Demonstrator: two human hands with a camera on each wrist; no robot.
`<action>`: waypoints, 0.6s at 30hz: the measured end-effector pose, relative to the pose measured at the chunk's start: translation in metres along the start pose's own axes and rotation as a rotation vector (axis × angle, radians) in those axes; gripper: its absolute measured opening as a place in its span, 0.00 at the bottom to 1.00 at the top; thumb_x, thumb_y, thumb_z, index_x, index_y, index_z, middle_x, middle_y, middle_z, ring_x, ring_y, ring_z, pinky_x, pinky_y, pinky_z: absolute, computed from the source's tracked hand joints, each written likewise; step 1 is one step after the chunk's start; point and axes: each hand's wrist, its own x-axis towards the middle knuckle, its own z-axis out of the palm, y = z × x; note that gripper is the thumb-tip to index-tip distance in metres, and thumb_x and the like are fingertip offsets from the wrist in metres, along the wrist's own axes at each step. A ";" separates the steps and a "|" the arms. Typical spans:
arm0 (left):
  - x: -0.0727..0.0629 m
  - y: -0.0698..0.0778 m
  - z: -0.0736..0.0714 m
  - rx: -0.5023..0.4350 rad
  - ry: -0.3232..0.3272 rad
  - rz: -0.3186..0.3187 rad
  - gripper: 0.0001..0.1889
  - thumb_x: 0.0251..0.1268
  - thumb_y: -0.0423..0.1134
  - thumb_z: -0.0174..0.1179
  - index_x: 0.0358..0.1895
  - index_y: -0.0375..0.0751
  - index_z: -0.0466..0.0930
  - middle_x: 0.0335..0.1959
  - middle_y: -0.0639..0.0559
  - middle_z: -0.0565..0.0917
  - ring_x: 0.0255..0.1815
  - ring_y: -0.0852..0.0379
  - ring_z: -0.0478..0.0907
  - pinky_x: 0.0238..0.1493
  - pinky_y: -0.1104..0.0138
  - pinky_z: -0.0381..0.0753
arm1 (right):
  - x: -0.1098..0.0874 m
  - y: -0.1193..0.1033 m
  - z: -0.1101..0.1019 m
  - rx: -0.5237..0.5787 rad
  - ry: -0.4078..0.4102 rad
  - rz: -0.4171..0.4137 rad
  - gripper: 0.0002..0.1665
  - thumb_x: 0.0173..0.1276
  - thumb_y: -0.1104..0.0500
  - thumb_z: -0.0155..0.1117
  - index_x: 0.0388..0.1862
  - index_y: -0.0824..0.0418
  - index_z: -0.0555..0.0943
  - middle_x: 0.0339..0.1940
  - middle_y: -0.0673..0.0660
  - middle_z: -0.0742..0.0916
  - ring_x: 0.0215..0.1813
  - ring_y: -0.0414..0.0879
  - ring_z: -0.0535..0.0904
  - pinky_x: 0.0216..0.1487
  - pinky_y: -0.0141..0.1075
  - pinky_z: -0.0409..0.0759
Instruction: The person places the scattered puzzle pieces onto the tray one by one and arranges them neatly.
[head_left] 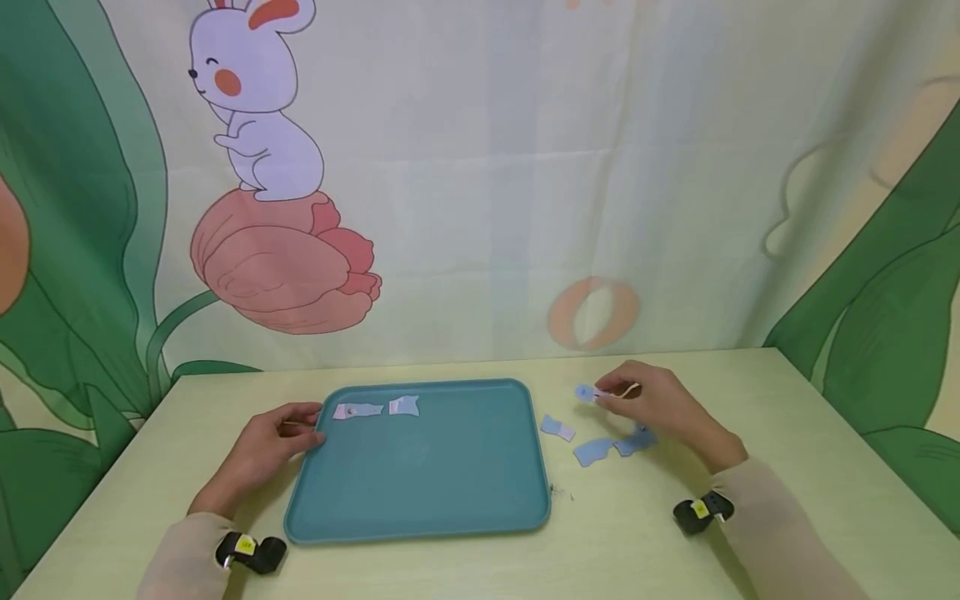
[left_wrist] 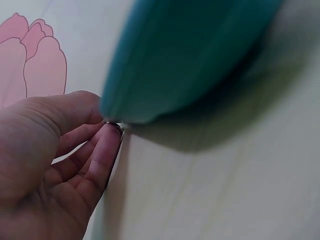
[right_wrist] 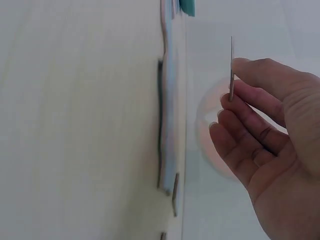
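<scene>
Curtain (head_left: 450, 208): it fills the upper part of the frame, with a drawn rabbit (head_left: 255, 75) at the upper left.
Counter (head_left: 615, 550): pale, across the lower part.
Tray (head_left: 420, 483): blue-green, at the lower middle, on the counter.
Left hand (head_left: 262, 450): lower left; its grip is narrow, pinching the tray's left edge.
Right hand (head_left: 663, 406): right of the middle; its grip is nearly closed, pinching the held piece (head_left: 584, 392) above the counter.
Loose pieces (head_left: 592, 451): on the counter, right of the tray.
Long strip (head_left: 363, 411), short piece (head_left: 405, 406): in the tray, upper left.
</scene>
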 end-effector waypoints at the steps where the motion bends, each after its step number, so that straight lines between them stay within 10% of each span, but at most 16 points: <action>1: 0.000 0.000 0.000 0.000 0.001 -0.005 0.29 0.74 0.35 0.68 0.73 0.28 0.72 0.62 0.33 0.81 0.57 0.41 0.80 0.54 0.55 0.83 | 0.002 -0.002 0.002 0.014 0.008 -0.004 0.11 0.73 0.59 0.74 0.50 0.63 0.89 0.44 0.52 0.89 0.47 0.48 0.85 0.52 0.46 0.85; 18: 0.000 -0.001 0.002 -0.001 0.018 -0.008 0.29 0.73 0.35 0.68 0.73 0.29 0.73 0.61 0.33 0.81 0.58 0.39 0.81 0.59 0.49 0.83 | 0.060 -0.063 0.038 0.100 -0.047 -0.099 0.11 0.73 0.58 0.75 0.51 0.60 0.90 0.47 0.51 0.88 0.49 0.48 0.84 0.55 0.46 0.84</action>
